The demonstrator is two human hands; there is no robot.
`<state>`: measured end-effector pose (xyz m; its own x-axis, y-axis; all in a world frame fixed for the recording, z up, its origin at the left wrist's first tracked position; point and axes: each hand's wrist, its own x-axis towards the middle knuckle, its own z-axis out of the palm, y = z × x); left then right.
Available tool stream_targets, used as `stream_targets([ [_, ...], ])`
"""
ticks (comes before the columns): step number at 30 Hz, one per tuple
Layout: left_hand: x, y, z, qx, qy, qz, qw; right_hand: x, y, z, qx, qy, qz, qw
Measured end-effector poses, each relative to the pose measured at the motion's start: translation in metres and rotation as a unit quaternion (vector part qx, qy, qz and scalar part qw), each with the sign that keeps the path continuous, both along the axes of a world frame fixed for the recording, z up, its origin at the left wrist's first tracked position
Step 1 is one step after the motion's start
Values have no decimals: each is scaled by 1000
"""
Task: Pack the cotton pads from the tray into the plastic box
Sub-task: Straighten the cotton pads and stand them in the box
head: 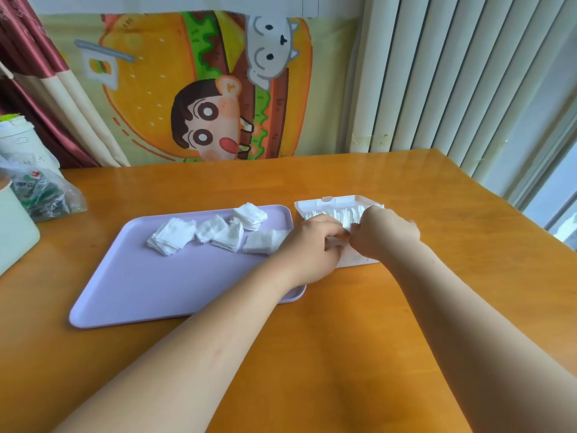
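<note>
A lilac tray (150, 285) lies on the wooden table with several small stacks of white cotton pads (215, 234) along its far side. Just right of it stands the open white plastic box (331, 204), with a row of pads (343, 214) standing inside. Both hands are over the near part of the box. My left hand (312, 245) has its fingers curled and pinches pads at the box. My right hand (384, 234) meets it from the right, its fingertips pinching the same white pads. The hands hide the front of the box.
At the left table edge stand a pale green container (15, 232), a clear plastic bag (40, 195) with packets, and a white cup (15, 139) behind. A cartoon cloth (199, 89) hangs at the back, vertical blinds (468, 82) on the right.
</note>
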<state>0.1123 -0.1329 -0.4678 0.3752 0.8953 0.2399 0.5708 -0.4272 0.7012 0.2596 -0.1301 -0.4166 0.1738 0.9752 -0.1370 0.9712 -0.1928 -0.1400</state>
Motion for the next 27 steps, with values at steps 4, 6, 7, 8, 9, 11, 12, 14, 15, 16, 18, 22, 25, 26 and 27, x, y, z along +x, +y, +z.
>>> stream_targets([
  [4, -20, -12, 6, 12, -48, 15, 999, -22, -12, 10, 194, 25, 45, 980],
  [6, -39, -16, 5, 11, -38, 42, 998, -46, -17, 9, 237, 168, 94, 952],
  [7, -51, -17, 2, 13, -20, 63, 998, -60, -19, 7, 229, 238, 116, 937],
  [8, -65, -17, 0, 16, 4, 85, 996, -73, -19, 3, 202, 292, 139, 924],
  [9, -77, -17, -3, 15, 27, 105, 994, -85, -20, -2, 161, 321, 152, 921],
  [11, -105, -14, -9, 1, 53, 139, 989, -105, -17, -18, 105, 320, 168, 926],
  [12, -117, -14, -11, -6, 59, 151, 987, -111, -12, -27, 105, 295, 180, 933],
  [14, -136, -14, -14, -22, 58, 168, 984, -120, -3, -42, 99, 205, 204, 952],
  [15, -142, -14, -15, -28, 54, 172, 983, -123, 0, -45, 76, 169, 207, 961],
  [16, -147, -14, -16, -33, 47, 174, 983, -127, 3, -49, 51, 151, 213, 964],
  [18, -151, -13, -19, -39, 36, 181, 982, -131, 3, -52, 20, 148, 228, 962],
  [22, -150, -14, -24, -65, 33, 178, 981, -129, -6, -62, 61, 262, 231, 935],
  [25, -151, -20, -28, -84, 51, 173, 980, -120, -5, -67, 113, 283, 199, 931],
  [26, -151, -22, -29, -84, 53, 177, 979, -116, -2, -70, 125, 261, 202, 936],
  [27, -152, -24, -31, -80, 47, 182, 979, -114, -1, -71, 123, 236, 214, 940],
])
